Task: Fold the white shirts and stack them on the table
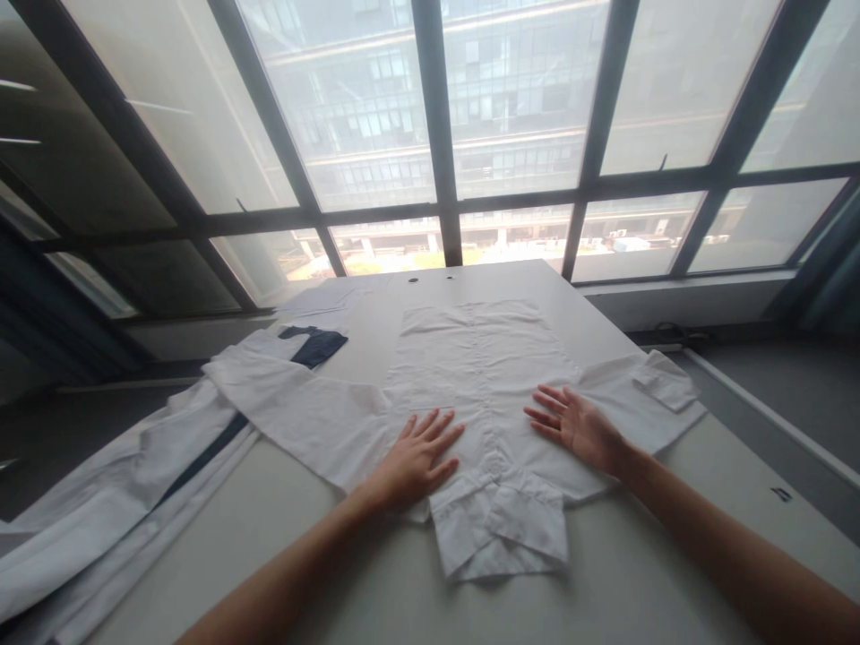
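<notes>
A white button-up shirt (470,376) lies spread front side up on a white table, its collar toward me and its hem toward the window. Its sleeves stretch out to both sides; the right cuff (666,381) lies near the table's right edge. My left hand (417,455) rests flat on the shirt left of the button line, fingers spread. Over the right part of the chest is my right hand (571,425), fingers stretched out and the palm turned inward. Neither hand grips the cloth. The left sleeve's end runs into other garments.
A heap of white clothes (154,439) with a dark blue garment (321,348) hangs over the table's left edge. The white table (678,537) reaches to large framed windows (376,107). A small dark item (781,494) lies at the right edge.
</notes>
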`<state>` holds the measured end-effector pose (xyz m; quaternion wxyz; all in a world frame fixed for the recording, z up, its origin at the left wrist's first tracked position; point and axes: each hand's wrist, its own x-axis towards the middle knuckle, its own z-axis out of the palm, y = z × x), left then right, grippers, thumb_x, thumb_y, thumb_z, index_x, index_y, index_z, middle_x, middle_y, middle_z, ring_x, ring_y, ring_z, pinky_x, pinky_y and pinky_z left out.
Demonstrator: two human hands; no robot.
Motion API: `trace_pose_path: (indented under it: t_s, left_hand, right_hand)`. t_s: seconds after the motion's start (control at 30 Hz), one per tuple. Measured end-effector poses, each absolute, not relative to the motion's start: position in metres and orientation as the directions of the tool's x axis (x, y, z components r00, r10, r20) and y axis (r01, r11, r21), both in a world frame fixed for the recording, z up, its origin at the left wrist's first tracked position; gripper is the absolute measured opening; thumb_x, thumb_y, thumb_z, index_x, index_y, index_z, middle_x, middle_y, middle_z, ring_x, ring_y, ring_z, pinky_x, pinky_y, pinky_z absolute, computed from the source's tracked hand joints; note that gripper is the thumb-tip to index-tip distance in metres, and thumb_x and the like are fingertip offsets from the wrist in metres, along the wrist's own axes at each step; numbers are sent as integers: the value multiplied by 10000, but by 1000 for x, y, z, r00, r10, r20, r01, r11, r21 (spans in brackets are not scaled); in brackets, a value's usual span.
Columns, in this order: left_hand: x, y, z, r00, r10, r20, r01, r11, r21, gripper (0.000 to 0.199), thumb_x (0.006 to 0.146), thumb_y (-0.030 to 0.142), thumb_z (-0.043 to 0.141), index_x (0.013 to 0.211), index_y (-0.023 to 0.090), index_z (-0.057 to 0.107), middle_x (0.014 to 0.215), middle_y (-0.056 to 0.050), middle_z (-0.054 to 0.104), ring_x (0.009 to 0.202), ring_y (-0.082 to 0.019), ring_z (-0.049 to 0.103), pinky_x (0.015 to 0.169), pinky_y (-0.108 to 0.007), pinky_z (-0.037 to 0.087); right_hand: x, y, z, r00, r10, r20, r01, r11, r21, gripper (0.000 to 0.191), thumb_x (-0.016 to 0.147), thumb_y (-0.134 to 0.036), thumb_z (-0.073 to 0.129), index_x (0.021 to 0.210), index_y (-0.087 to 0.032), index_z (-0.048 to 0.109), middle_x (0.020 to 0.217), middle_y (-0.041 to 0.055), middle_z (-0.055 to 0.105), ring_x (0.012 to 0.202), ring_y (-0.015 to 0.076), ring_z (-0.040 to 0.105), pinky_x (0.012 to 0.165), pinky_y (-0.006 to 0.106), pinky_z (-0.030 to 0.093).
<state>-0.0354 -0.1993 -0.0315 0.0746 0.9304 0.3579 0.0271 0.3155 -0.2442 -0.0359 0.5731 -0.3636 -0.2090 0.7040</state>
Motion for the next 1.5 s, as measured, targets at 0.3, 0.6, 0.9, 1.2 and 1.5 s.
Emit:
trace_pose_path:
  t_s: [0.3, 0.6, 0.9, 1.2, 1.5]
  left_hand:
    - [-35, -200, -31, 741, 671, -2, 664, -732, 152, 603, 1027, 622, 329, 1583, 393, 284, 1674, 7, 195, 1544, -295, 143, 1228, -558, 111]
    - [-36, -199, -33, 745, 667, 13, 659, -738, 148, 595, 1028, 612, 344, 1579, 391, 297, 1667, 3, 220, 1540, -295, 163, 1229, -559, 110]
    - [-36, -200, -31, 748, 663, 13, 653, -740, 158, 596, 1027, 602, 364, 1580, 390, 297, 1668, -1, 217, 1540, -295, 167, 1230, -547, 123]
    - [-36, -198, -35, 746, 666, 9, 657, -738, 151, 604, 1024, 611, 356, 1582, 387, 296, 1669, -1, 220, 1540, -308, 163, 1225, -573, 114]
    - [-12, -192, -2, 620, 765, 174, 507, -561, 655, 444, 1033, 482, 407, 1351, 241, 602, 1428, -92, 590, 1317, -270, 542, 1114, -444, 422]
  right_hand:
    - [319, -241, -38, -52, 956, -287, -678, -245, -693, 306, 1011, -329, 480, 1279, -231, 588, 1344, 121, 634, 1168, 265, 676, 1013, 487, 560]
    - [351, -228, -45, 264, 919, -291, -689, -31, -724, 284, 955, -228, 512, 1217, -253, 617, 1237, 98, 696, 1145, 219, 683, 1027, 446, 565]
    - [308, -251, -29, -145, 974, -173, -675, -225, -703, 373, 1014, -410, 449, 1196, -168, 667, 1291, 152, 685, 1240, 264, 628, 1131, 474, 440]
    - [305, -249, -33, -116, 962, -247, -652, -262, -712, 330, 1029, -366, 444, 1166, -168, 670, 1247, 132, 705, 1158, 244, 675, 1095, 451, 470]
    - [279, -252, -28, -174, 971, -167, -591, -238, -770, 329, 1010, -406, 506, 1195, -192, 674, 1333, 120, 663, 1227, 243, 633, 1122, 442, 439]
